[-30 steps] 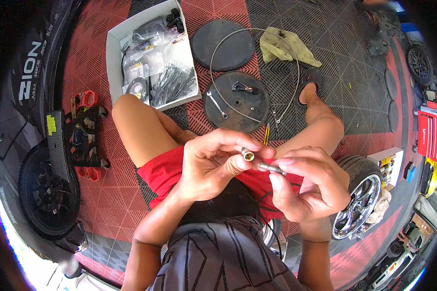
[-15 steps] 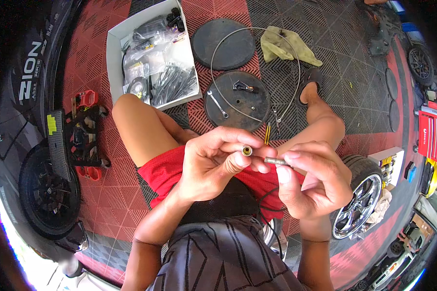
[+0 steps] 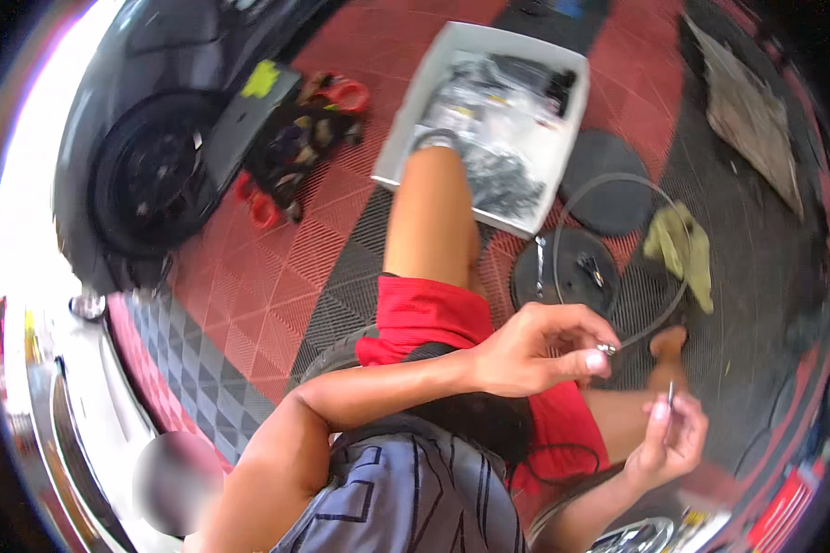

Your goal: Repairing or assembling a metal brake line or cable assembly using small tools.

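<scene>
"What has just changed?"

"The view has swung round; the dark car (image 3: 184,46) and the white open-topped box (image 3: 555,161) both sit differently in it; the hands, close together a second ago, are now well apart."

"And for the work?"

"The two parts are separate, one to each hand, with no contact between them (it is a blurry moment; I can't make out their ends)."

"How are the hands?"

"The left hand (image 3: 530,350) is half curled, thumb and forefinger nearly meeting on a small metal fitting (image 3: 606,349); the right hand (image 3: 673,442), lower and farther right, pinches a slim metal piece (image 3: 670,392), which points up."

"Now count, biggest first."

"One car, showing one wheel (image 3: 161,170); one box; two round black discs (image 3: 609,184), just beside it; one grey cable loop (image 3: 620,175), overlapping the cloth in this view; one olive cloth (image 3: 670,241); two hands; one wrench (image 3: 539,263), on the nearer disc; two small metal parts, one fitting and one slim piece, both held above the lap."
</scene>
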Motion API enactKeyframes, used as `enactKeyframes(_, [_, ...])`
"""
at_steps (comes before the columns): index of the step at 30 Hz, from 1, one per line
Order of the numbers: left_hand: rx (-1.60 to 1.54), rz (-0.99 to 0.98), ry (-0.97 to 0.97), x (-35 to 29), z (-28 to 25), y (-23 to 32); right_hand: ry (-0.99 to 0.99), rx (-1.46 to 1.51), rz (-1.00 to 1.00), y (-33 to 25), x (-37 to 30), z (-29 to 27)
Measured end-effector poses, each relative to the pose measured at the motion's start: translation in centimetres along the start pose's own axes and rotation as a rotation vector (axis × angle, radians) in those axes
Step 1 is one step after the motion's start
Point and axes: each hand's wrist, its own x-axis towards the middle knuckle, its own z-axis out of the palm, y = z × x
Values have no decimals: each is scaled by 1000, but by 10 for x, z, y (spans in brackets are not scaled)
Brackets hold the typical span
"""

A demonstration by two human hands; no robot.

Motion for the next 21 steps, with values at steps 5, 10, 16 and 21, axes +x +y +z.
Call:
enactKeyframes(5, [287, 367, 927, -70, -105, -4, -99, 131, 118, 28, 15, 18])
enactKeyframes(10, [879, 114, 1450, -216, -238, -70, -263, 549, 614, 60, 66, 74])
enactKeyframes(16, [1061, -272, 1697, -347, -253, -144, -495, 695, 864, 85, 92, 157])
enactKeyframes(21, [1129, -468, 1854, -359, -257, -170, -759, 549, 843, 23, 90, 263])
